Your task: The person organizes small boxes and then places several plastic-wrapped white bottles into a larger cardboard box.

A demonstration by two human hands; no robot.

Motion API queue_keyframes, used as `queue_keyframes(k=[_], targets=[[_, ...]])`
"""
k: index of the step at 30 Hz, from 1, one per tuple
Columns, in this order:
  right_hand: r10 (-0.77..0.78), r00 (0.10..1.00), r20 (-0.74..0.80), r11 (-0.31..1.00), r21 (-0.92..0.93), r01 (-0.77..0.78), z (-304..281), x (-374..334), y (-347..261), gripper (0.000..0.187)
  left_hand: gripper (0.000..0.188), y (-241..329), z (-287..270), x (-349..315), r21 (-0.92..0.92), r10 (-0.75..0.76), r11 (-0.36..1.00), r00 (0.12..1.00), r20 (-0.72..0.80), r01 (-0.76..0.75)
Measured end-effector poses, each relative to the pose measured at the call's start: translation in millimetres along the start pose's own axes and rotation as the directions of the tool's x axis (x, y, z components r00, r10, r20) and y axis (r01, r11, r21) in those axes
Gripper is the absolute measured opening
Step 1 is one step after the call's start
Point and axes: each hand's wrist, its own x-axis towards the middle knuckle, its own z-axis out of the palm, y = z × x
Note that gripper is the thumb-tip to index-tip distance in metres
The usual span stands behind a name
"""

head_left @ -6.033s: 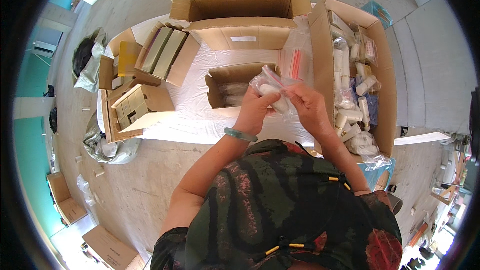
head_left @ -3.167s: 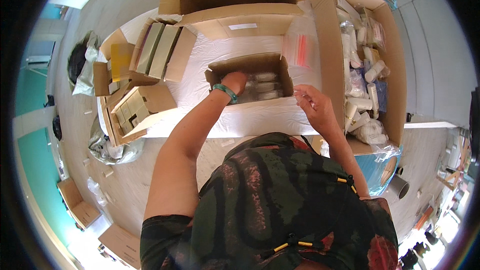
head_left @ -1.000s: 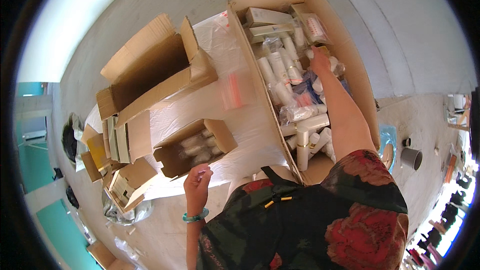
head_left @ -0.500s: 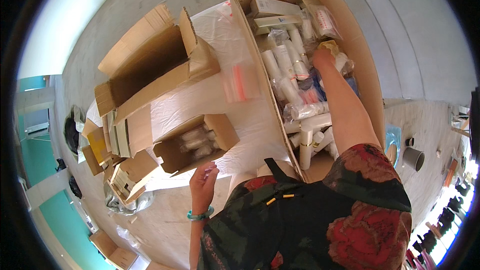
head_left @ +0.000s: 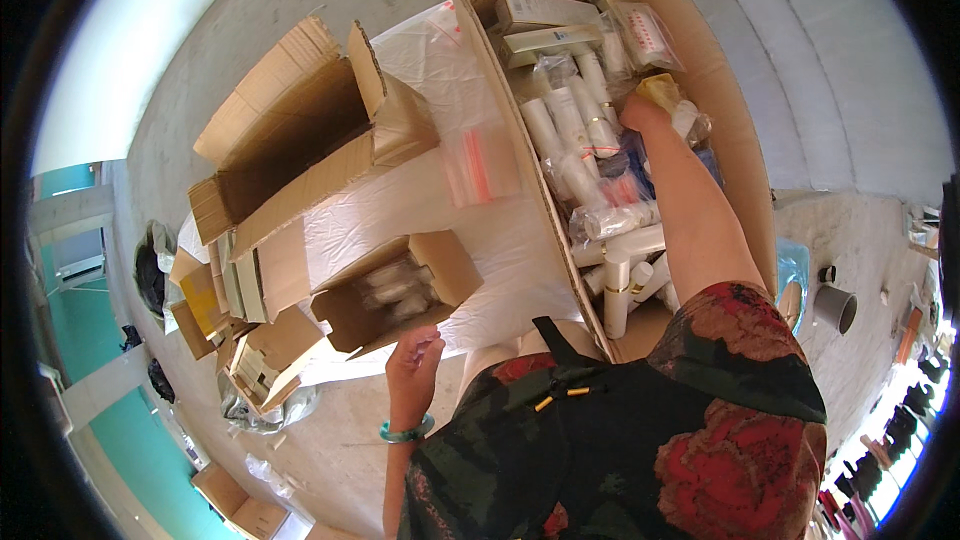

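My right hand [head_left: 646, 112] reaches down into a large cardboard box [head_left: 512, 125], beside a yellowish wrapped piece [head_left: 658, 92]. Its fingertips are hidden among the contents, so a hold cannot be made out. White tubes with gold bands [head_left: 616, 295], some in clear plastic bags, fill much of this box. My left hand [head_left: 413, 352] hovers at the near edge of a small cardboard box [head_left: 452, 268], its fingers curled in and nothing visible in them. Inside that small box lie several clear-wrapped white pieces [head_left: 398, 288].
A larger opened carton [head_left: 405, 130] stands at the far left of the white-covered table [head_left: 350, 205]. Clear bags with red strips [head_left: 480, 168] lie between the boxes. Flattened and small cartons [head_left: 270, 340] crowd the left edge. A grey bin [head_left: 834, 310] stands on the floor at right.
The view has shifted slightly. My right hand stays at nearly the same spot in the large box, and my left hand remains by the small box.
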Motion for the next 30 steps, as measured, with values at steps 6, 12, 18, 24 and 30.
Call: queue_keyframes(k=[6, 12, 18, 24, 30], targets=[[0.057, 0.997, -0.052, 0.998, -0.003, -0.057, -17, -32, -13, 0.03, 0.017, 4, 0, -1, 0.026, -0.008, 1.0, 1.0, -0.02, 0.009], [0.081, 0.985, -0.153, 0.993, 0.103, -0.066, -35, -58, -18, 0.027, 0.016, 6, -4, -1, 0.043, 0.007, 0.999, 1.0, -0.026, -0.006], [0.171, 0.847, -0.504, 0.866, 0.486, 0.115, -37, -44, 36, 0.027, 0.015, 11, -1, 11, 0.011, 0.09, 0.996, 0.996, 0.001, -0.09], [0.104, 0.968, -0.226, -0.23, 0.942, 0.245, -108, -144, 0, 0.02, 0.013, 32, 5, 20, -0.033, 0.17, 0.985, 0.983, 0.066, -0.168], [-0.162, 0.982, -0.1, -0.488, 0.873, 0.009, -125, -300, -87, 0.012, 0.018, 67, 17, 42, -0.105, 0.335, 0.942, 0.917, 0.216, -0.319]])
